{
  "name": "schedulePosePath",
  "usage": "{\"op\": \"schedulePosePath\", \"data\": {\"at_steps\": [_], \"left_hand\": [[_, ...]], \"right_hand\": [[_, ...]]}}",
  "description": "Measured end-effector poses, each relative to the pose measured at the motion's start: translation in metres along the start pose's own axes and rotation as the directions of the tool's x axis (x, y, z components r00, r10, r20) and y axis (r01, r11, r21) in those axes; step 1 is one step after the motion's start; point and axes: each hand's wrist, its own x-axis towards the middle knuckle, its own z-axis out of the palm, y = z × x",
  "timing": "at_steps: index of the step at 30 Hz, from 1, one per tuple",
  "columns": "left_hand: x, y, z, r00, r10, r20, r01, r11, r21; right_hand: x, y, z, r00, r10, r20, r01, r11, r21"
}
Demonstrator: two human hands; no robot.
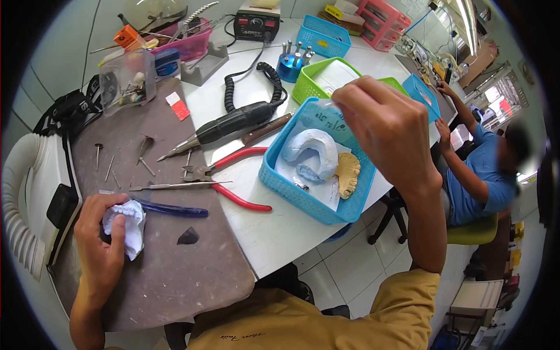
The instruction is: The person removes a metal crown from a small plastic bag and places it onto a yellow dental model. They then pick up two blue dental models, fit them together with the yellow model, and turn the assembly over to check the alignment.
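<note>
On the worktop [280,233], the pliers [233,175] lie between the mat [175,268] at left and the basket [303,198] at right; the handpiece [233,122] lies behind them.

- Left hand [104,236], at about eight o'clock, lies low with fingers curled shut, thumb pressed across the top.
- Right hand [388,125], at about two o'clock, is raised, forearm upright, fingertips pinched together.

**Blues, whites and reds across the counter**

At frame centre a light blue basket [291,195] is showing a white plaster cast [312,149] and a tan one [348,173]. Red-handled pliers [236,178] are lying on the white counter [280,230]. At lower left, a white cast [133,224] is sitting over a grey-brown mat [175,268]. Green baskets [309,81] are glowing above.
</note>
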Motion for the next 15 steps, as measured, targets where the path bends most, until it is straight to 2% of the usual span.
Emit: {"op": "schedulePosePath", "data": {"at_steps": [3,5,7,9,11,12,14,15], "left_hand": [[0.002,-0.006,0.0,1.0,0.009,0.026,-0.011,0.998,0.066],[0.003,-0.009,0.003,0.999,0.005,-0.031,-0.004,1.0,0.028],[0.002,-0.015,0.003,1.0,-0.003,-0.001,0.003,0.999,0.041],[0.001,-0.018,0.005,0.996,0.022,-0.087,-0.018,0.999,0.049],[0.0,-0.023,0.005,0.998,0.013,-0.064,-0.008,0.997,0.077],[0.0,-0.025,0.006,0.995,0.028,-0.097,-0.02,0.997,0.077],[-0.001,-0.031,0.011,0.989,0.026,-0.147,-0.018,0.999,0.049],[-0.001,-0.032,0.01,0.99,0.022,-0.138,-0.015,0.999,0.052]], "right_hand": [[-0.01,-0.001,0.014,0.995,-0.021,0.102,0.01,0.994,0.105],[-0.016,0.003,0.019,0.987,-0.003,0.158,-0.025,0.984,0.175],[-0.02,0.006,0.022,0.936,-0.023,0.352,-0.072,0.965,0.253],[-0.02,0.007,0.02,0.911,-0.009,0.413,-0.121,0.951,0.286],[-0.022,0.007,0.022,0.975,-0.052,0.218,-0.02,0.949,0.313],[-0.021,0.006,0.025,0.974,-0.045,0.224,-0.031,0.945,0.325],[-0.02,0.003,0.03,0.995,-0.081,-0.058,0.097,0.929,0.358],[-0.02,0.001,0.025,0.996,-0.075,-0.055,0.09,0.927,0.365]]}}
